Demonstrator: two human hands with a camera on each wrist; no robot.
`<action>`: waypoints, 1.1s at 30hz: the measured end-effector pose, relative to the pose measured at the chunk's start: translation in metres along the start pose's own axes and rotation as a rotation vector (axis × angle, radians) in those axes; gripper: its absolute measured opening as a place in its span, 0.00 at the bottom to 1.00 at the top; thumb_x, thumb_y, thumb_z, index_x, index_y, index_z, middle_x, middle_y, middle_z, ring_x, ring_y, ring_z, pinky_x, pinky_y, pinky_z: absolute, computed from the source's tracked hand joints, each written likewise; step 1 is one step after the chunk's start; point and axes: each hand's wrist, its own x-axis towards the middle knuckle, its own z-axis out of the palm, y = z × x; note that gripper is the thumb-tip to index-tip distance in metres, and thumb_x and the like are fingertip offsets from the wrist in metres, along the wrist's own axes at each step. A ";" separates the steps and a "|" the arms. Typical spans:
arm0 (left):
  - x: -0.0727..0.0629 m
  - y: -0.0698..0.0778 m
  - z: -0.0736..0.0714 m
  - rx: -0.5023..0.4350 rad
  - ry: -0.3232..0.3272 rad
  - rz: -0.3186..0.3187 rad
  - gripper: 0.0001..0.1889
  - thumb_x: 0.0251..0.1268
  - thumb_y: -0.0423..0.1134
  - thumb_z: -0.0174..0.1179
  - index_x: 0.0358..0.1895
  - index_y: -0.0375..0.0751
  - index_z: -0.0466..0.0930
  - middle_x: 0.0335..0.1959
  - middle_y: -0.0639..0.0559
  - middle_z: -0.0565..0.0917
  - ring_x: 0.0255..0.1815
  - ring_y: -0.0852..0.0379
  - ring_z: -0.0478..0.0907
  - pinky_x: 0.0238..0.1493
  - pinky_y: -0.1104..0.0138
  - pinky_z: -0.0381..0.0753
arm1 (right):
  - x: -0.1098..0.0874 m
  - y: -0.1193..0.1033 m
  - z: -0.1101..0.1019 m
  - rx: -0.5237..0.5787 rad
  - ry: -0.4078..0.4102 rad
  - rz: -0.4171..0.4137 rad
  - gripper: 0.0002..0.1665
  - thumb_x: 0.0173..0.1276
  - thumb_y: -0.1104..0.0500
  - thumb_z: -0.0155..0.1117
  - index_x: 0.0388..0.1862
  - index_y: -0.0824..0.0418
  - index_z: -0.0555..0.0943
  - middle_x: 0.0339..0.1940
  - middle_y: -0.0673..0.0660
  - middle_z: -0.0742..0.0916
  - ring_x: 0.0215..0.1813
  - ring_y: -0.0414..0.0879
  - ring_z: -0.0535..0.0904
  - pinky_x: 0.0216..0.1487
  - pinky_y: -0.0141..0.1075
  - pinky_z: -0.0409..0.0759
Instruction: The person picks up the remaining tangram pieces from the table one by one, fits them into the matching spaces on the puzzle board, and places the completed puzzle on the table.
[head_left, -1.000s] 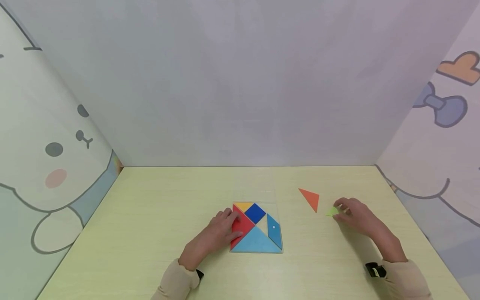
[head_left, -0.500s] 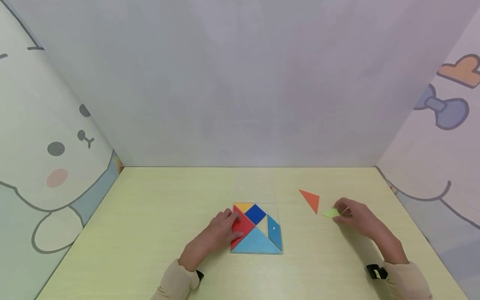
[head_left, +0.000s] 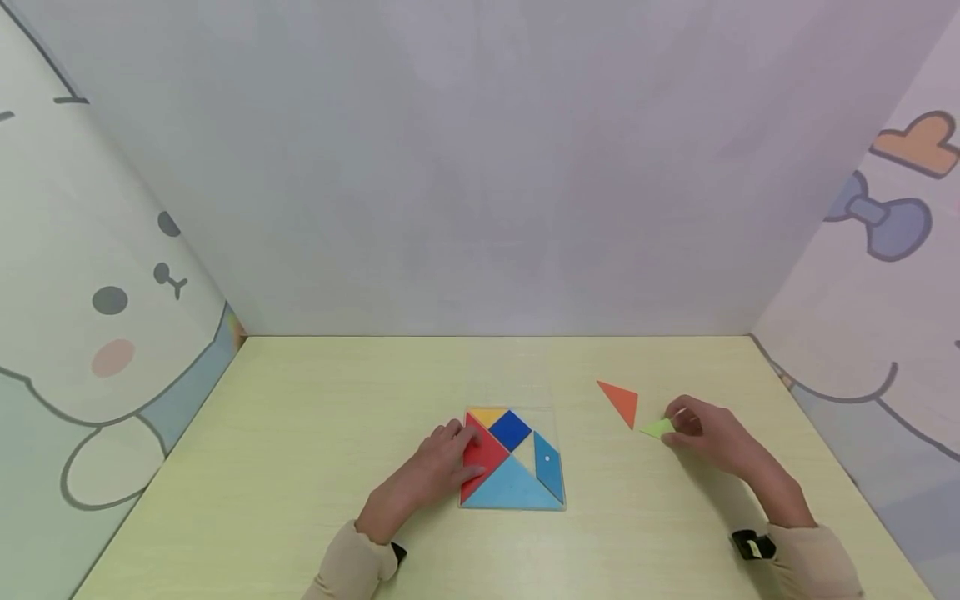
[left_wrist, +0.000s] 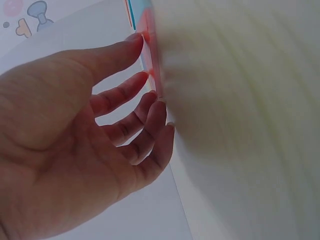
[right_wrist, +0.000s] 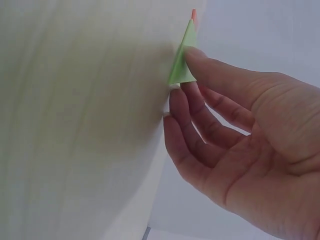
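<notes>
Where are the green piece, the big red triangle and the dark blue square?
Green piece [right_wrist: 182, 69]: right wrist view, on its uncovered flat face.
Big red triangle [head_left: 489, 451]: head view, on its bare middle.
Dark blue square [head_left: 511, 431]: head view, on its centre.

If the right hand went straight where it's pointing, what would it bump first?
Probably the orange triangle, just past the green triangle the right hand pinches. How high the hand is looks unclear, so it might pass over.
</notes>
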 end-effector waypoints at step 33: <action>-0.001 -0.002 0.000 -0.002 -0.011 0.004 0.21 0.70 0.43 0.68 0.59 0.39 0.74 0.46 0.52 0.73 0.49 0.55 0.71 0.46 0.63 0.77 | 0.003 -0.010 0.002 0.250 -0.083 -0.100 0.10 0.72 0.61 0.69 0.49 0.61 0.82 0.42 0.54 0.85 0.39 0.41 0.84 0.36 0.36 0.84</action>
